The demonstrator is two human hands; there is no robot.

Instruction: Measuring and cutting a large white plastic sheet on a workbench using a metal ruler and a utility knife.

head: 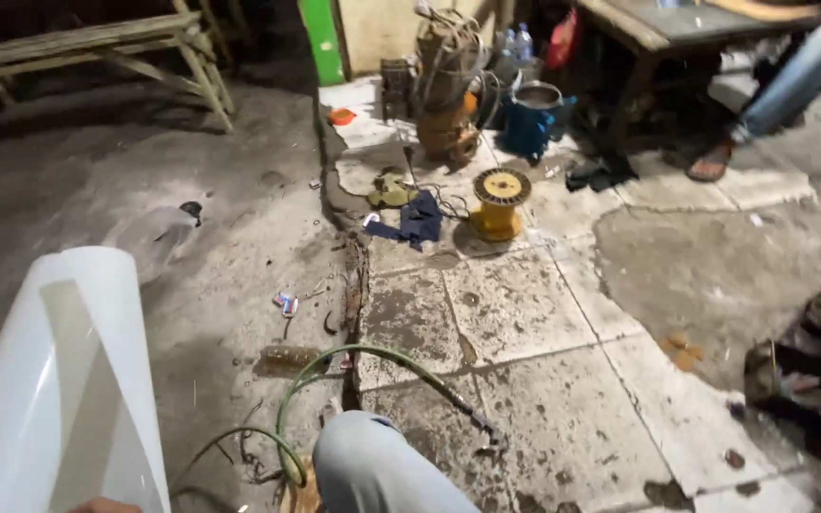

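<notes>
Head view: your left hand [102,505] barely shows at the bottom edge under the curled white plastic sheet [59,380]; grip cannot be told. Right hand out of view. Open cracked concrete floor [544,380] ahead. Green hose [334,370] loops by your knee [372,470]; yellow wire spool [500,202] farther off.

Workshop floor of cracked, stained grey concrete slabs [525,323], with a dark broken seam [353,275] running near to far at centre. Far left: a slatted wooden bench [97,47]. Far right: a dark wooden table [658,28]. Far centre: a green upright post [320,38] against a pale wall [372,28]. Lighting dim and uneven.
</notes>
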